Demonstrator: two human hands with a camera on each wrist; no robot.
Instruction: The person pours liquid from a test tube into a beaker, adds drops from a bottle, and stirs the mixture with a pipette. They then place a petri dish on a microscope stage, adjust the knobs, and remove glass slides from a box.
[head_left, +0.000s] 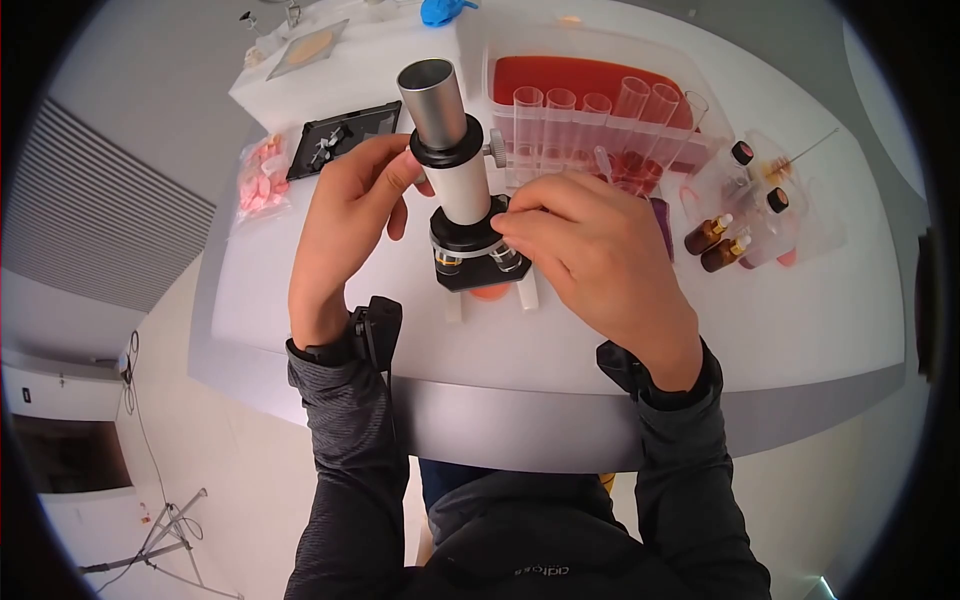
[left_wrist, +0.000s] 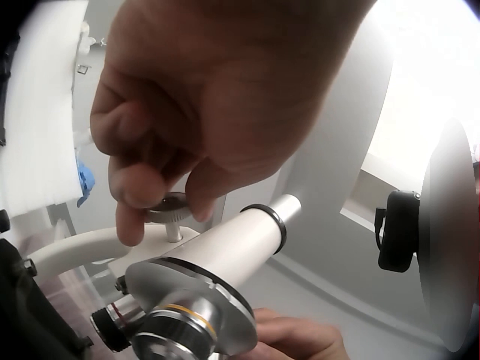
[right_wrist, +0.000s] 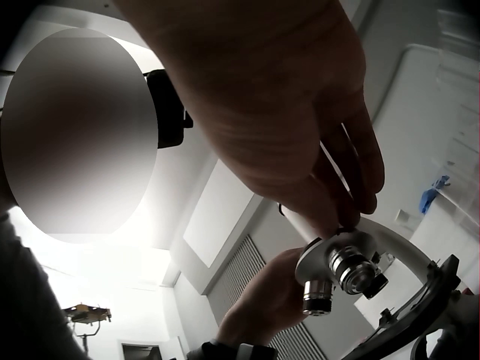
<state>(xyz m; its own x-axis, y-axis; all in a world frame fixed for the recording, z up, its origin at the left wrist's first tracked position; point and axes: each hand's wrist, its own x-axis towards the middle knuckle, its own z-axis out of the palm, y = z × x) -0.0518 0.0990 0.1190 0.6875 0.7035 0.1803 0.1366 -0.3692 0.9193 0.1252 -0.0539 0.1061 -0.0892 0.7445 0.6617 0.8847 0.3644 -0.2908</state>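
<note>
A white microscope (head_left: 463,190) with a silver eyepiece tube stands upright on the table in front of me. My left hand (head_left: 345,210) is at its left side; in the left wrist view, thumb and fingers pinch the ridged focus knob (left_wrist: 174,214). From the other side my right hand (head_left: 605,245) reaches in. Its thumb and fingertips grip the edge of the revolving nosepiece (right_wrist: 311,262), seen from below in the right wrist view. Objective lenses (right_wrist: 352,271) hang under it, above the black stage (head_left: 485,273).
Behind the microscope, clear test tubes (head_left: 560,125) stand before a plastic tub of red liquid (head_left: 580,75). Brown dropper bottles (head_left: 708,235) and clear black-capped bottles are at right. A black tray (head_left: 345,140) and a bag of pink pieces (head_left: 265,175) lie at left.
</note>
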